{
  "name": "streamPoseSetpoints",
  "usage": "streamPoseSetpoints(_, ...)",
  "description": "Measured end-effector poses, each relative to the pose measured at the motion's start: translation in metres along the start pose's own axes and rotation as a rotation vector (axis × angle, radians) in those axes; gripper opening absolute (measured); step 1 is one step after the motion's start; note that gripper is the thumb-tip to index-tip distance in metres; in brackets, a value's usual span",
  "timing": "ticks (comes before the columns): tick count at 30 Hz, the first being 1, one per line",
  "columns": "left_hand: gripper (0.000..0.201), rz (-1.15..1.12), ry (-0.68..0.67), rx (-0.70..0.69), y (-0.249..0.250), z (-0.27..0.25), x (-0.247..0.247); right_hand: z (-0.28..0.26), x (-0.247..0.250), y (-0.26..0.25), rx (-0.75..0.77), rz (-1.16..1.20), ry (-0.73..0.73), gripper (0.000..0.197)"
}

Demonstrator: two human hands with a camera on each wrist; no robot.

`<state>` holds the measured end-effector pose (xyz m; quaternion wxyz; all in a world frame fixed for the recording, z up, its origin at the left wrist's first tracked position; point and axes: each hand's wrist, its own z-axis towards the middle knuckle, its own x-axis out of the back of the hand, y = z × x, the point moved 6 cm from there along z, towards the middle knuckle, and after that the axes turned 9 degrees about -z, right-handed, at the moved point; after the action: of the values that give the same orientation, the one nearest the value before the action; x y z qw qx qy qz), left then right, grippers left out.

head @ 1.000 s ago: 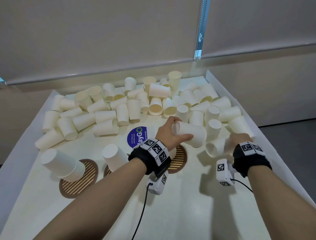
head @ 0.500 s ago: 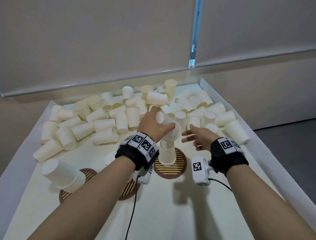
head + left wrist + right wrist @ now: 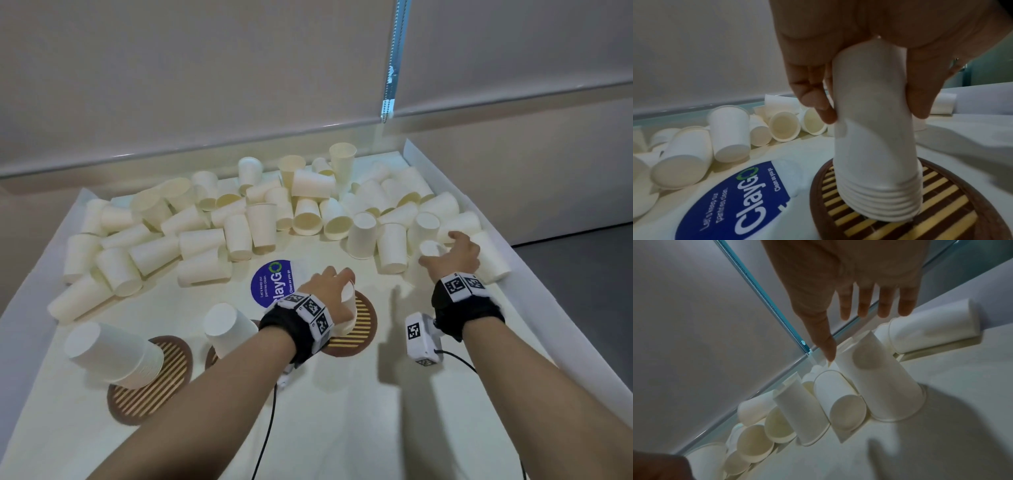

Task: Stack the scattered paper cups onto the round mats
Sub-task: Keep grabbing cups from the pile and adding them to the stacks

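My left hand grips the top of an upside-down stack of white paper cups that stands on the right round striped mat; in the left wrist view fingers and thumb curl round the upper cup. My right hand is spread with straight fingers just above an upside-down cup at the right of the scattered pile. It holds nothing in the right wrist view. Two more stacks stand on the left mat and the middle mat.
A blue round sticker lies on the white table behind the mats. A raised white edge runs along the table's right side, close to my right hand. Loose cups cover the whole back of the table up to the wall.
My left hand has lowered the cup it carried onto the right mat's stack. My right hand has moved right and forward, from beside the stack to over the cups at the right.
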<state>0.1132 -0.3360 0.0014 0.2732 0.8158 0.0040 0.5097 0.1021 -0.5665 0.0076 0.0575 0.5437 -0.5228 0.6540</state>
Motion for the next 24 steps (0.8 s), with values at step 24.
streamPoseSetpoints(24,0.049,-0.913,0.195,0.055,0.056,0.039,0.031,-0.010,0.016,-0.037,0.050,0.446,-0.825,0.024)
